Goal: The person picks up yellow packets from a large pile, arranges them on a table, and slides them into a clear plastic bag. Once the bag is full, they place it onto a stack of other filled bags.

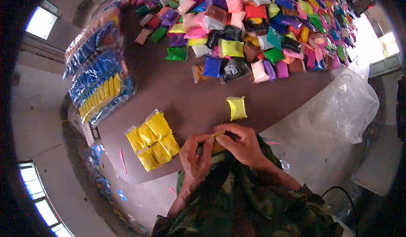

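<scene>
My left hand (pixel 195 156) and my right hand (pixel 244 145) meet at the table's near edge, thumbs and fingertips pinched together. Between them shows the edge of a small yellow packet (pixel 218 134); my fingers hide most of it. To the left of my left hand lies a block of several yellow packets (pixel 153 140), set side by side in rows. A single pale yellow packet (pixel 237 108) rests on the table just beyond my right hand.
A large heap of packets in many colours (pixel 253 30) covers the far side of the brown table (pixel 186 91). Bagged rows of blue and yellow packets (pixel 99 94) line the left edge. A clear plastic bag (pixel 344 106) hangs at the right. A pink stick (pixel 123 161) lies near the left corner.
</scene>
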Demonstrator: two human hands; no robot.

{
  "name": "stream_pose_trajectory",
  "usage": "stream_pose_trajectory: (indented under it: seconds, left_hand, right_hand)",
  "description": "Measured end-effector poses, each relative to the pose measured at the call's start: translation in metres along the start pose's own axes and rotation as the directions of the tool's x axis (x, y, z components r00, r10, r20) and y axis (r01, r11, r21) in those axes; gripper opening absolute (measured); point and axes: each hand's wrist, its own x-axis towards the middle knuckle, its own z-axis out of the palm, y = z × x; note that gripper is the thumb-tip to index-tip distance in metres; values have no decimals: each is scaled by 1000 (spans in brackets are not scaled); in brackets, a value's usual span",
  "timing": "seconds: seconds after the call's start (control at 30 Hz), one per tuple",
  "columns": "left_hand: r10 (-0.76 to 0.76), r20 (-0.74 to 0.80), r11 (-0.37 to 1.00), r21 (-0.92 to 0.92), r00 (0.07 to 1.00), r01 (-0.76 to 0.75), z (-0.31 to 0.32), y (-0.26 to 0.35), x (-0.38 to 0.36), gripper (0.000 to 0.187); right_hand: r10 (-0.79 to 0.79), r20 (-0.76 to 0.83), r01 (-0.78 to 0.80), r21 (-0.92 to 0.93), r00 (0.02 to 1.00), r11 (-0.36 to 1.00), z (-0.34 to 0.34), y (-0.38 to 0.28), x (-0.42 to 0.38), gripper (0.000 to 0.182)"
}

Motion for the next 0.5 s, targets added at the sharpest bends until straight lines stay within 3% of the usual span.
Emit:
stream_pose_trajectory:
  seconds: [0.1,0.5]
  left_hand:
    - [-13,-4,1000,-27,1000,13,0,2,0,4]
    - [-189,-25,964,-192,982,181,4,8,-2,9]
  right_hand:
    - [62,4,-62,31,998,998,0,-4,-1,21]
    - [32,-65,-27,74,997,997,9,13,-1,20]
